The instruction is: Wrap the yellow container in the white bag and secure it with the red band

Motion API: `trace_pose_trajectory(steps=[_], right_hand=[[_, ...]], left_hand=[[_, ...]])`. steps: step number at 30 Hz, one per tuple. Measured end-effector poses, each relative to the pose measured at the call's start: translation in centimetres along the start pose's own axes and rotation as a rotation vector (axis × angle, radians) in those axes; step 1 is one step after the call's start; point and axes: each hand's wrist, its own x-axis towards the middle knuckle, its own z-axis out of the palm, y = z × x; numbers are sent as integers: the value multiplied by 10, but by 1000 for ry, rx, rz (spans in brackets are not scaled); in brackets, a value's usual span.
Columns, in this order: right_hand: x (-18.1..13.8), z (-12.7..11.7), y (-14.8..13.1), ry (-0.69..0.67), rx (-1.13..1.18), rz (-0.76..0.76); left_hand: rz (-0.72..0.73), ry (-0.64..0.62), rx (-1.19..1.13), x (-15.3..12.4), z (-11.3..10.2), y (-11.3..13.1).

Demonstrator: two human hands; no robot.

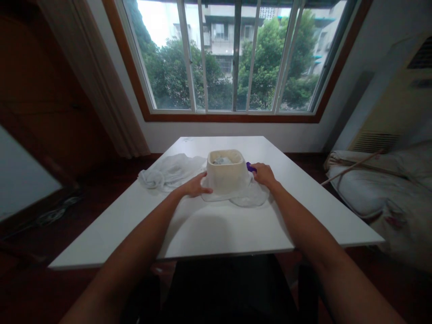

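A cream-coloured square tub point(227, 180) with rounded corners stands upright on the table, with something whitish and crumpled inside it. Thin white sheeting point(251, 195), perhaps a plastic bag or cloth, lies around its base and spreads to the right. My left hand point(195, 185) rests at the tub's left side on this sheeting, thumb and fingers apart. On the other side, my right hand point(264, 174) has its fingers closed on a small purple object point(250, 167), whose kind I cannot make out. More crumpled white sheeting point(172, 171) lies left of the tub.
The white table point(216, 234) has its near edge close to my body. Beyond it is a wide window point(232, 58). A covered pile with a thin stick point(351, 168) lies to the right, and a curtain point(97, 85) hangs at the left.
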Motion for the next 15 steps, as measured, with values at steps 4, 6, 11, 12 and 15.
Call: trace_pose_trajectory(steps=[4, 6, 11, 12, 15], right_hand=[[0, -6, -3, 128, 31, 47], [-1, -7, -2, 116, 53, 56], [-5, -3, 1, 76, 77, 47], [-5, -3, 2, 72, 80, 43], [-4, -1, 4, 69, 89, 39]], left_hand=[[-169, 359, 184, -17, -57, -21], [-227, 417, 220, -30, -76, -38], [-614, 486, 345, -51, -96, -72], [-677, 502, 369, -53, -98, -74], [-628, 634, 377, -51, -102, -69]])
